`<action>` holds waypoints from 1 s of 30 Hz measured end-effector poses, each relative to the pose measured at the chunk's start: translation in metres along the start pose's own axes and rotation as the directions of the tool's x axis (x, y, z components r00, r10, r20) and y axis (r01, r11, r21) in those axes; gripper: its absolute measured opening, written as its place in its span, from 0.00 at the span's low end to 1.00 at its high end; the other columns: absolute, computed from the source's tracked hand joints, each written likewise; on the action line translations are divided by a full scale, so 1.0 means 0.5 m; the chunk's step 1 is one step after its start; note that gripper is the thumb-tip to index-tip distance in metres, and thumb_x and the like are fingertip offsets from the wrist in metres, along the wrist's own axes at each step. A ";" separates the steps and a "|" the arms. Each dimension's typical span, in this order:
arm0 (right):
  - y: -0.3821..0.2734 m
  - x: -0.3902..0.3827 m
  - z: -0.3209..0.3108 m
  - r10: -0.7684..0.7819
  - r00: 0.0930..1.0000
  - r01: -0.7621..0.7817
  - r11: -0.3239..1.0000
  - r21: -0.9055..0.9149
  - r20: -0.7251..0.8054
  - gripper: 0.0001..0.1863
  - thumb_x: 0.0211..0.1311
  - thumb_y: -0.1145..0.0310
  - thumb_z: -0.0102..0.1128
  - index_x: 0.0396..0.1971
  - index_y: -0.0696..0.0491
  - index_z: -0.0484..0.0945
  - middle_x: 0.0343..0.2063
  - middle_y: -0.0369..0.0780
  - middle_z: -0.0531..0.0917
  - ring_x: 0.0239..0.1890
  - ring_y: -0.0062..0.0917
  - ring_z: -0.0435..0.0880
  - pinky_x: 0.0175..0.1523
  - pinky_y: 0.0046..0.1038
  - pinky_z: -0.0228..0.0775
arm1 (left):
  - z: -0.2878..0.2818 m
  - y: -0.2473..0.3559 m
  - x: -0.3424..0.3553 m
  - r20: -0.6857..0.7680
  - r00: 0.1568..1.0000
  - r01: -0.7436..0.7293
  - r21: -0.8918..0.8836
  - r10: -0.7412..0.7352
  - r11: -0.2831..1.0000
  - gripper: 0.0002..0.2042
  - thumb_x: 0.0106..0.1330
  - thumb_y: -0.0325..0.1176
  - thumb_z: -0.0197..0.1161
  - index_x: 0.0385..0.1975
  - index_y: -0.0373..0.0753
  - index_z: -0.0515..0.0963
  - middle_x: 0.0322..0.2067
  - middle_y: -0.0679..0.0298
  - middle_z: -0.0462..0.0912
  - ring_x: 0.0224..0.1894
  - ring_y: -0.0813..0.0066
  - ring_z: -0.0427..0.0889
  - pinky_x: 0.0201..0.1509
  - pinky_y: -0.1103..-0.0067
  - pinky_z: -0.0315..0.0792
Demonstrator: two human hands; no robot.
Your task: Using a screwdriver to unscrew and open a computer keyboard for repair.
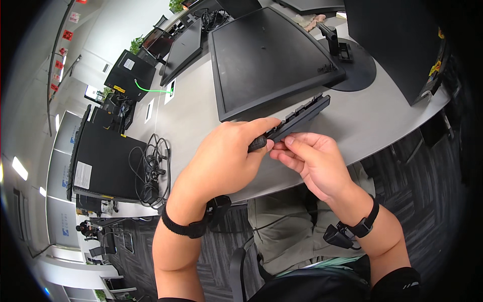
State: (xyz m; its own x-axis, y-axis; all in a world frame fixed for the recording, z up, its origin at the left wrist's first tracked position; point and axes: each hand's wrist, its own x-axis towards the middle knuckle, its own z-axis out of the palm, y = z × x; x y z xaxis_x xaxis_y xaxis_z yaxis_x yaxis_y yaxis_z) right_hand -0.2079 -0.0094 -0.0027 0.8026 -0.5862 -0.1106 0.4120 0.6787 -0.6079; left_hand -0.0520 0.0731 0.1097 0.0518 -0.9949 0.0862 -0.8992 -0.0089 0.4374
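Note:
My left hand [224, 156] is closed around the near end of a slim black keyboard [304, 116], seen nearly edge-on and tilted up to the right above the desk. Its index finger lies along the raised keys. A short, ribbed black cylindrical piece [257, 144] shows between that hand's thumb and fingers; what it belongs to is hidden. Just below the keyboard's lower edge is my right hand [322, 163], thumb and fingers drawn together in a pinch by the left thumb. Anything between those fingertips is too small or covered to make out.
Behind the keyboard a black monitor [274, 60] lies flat on the grey desk [201, 108], with a round-based stand [359, 68] beside it. Black computer cases stand at right [397, 45] and left [110, 161]. Coiled black cables [153, 171] rest against the left case.

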 end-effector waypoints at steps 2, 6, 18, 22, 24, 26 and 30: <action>0.002 0.000 -0.003 0.001 1.000 -0.001 1.000 -0.015 -0.017 0.13 0.77 0.74 0.55 0.48 0.70 0.80 0.45 0.50 0.87 0.47 0.32 0.90 0.56 0.26 0.84 | 0.002 0.003 -0.003 -0.003 1.000 0.008 0.016 -0.008 1.000 0.17 0.65 0.24 0.67 0.54 0.32 0.82 0.36 0.45 0.87 0.33 0.50 0.87 0.41 0.71 0.79; 0.007 0.001 -0.003 -0.012 0.999 0.009 0.998 -0.055 -0.042 0.13 0.77 0.74 0.56 0.47 0.70 0.80 0.45 0.50 0.87 0.45 0.31 0.91 0.54 0.26 0.85 | 0.005 0.009 -0.007 -0.021 1.000 -0.019 0.031 0.019 0.999 0.16 0.65 0.23 0.67 0.54 0.32 0.82 0.35 0.45 0.87 0.31 0.51 0.86 0.38 0.71 0.78; 0.022 0.001 -0.007 -0.126 0.991 0.116 0.976 -0.182 -0.041 0.08 0.74 0.73 0.60 0.45 0.62 0.81 0.39 0.41 0.87 0.37 0.23 0.88 0.44 0.22 0.81 | -0.005 -0.004 -0.005 -0.005 0.999 -0.036 -0.006 0.036 0.999 0.17 0.67 0.24 0.67 0.55 0.33 0.83 0.36 0.46 0.88 0.29 0.58 0.85 0.39 0.72 0.78; 0.011 -0.004 -0.018 -0.606 0.792 0.368 0.575 -0.730 -0.078 0.11 0.63 0.73 0.73 0.42 0.56 0.81 0.37 0.36 0.84 0.39 0.21 0.82 0.49 0.25 0.74 | -0.041 -0.033 0.004 0.092 0.993 0.083 -0.092 -0.075 0.992 0.15 0.69 0.27 0.68 0.55 0.36 0.84 0.35 0.52 0.90 0.32 0.71 0.84 0.43 0.75 0.78; -0.008 0.005 -0.032 -0.840 0.487 0.419 -0.016 -0.908 0.240 0.20 0.63 0.73 0.72 0.53 0.58 0.78 0.44 0.41 0.84 0.47 0.26 0.83 0.55 0.29 0.75 | -0.050 -0.055 0.014 0.099 0.993 0.076 -0.146 -0.062 0.986 0.14 0.70 0.28 0.67 0.54 0.36 0.84 0.36 0.55 0.90 0.35 0.74 0.84 0.45 0.76 0.77; -0.020 0.018 -0.046 -0.806 0.559 0.430 0.082 -0.899 0.194 0.22 0.65 0.72 0.71 0.56 0.60 0.76 0.47 0.43 0.85 0.50 0.27 0.83 0.58 0.30 0.75 | -0.053 -0.073 0.022 0.126 0.991 0.079 -0.200 -0.054 0.977 0.13 0.71 0.29 0.66 0.53 0.36 0.85 0.37 0.59 0.90 0.38 0.75 0.84 0.49 0.77 0.77; -0.032 0.034 -0.075 -0.470 0.882 0.357 0.628 -0.692 0.029 0.20 0.69 0.72 0.67 0.56 0.65 0.76 0.47 0.44 0.86 0.50 0.24 0.84 0.58 0.27 0.75 | -0.033 -0.094 0.037 0.115 0.990 0.100 -0.108 -0.087 0.989 0.11 0.71 0.30 0.66 0.50 0.35 0.85 0.37 0.58 0.89 0.39 0.74 0.83 0.48 0.76 0.76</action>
State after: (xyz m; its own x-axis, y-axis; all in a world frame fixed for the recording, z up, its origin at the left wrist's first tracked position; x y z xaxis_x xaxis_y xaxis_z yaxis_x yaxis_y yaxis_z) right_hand -0.2168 -0.0467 -0.0243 0.5273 -0.8231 0.2109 0.2467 -0.0892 -0.9650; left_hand -0.0017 0.0569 0.1053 0.0799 -0.9952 -0.0559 -0.8372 -0.0975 0.5381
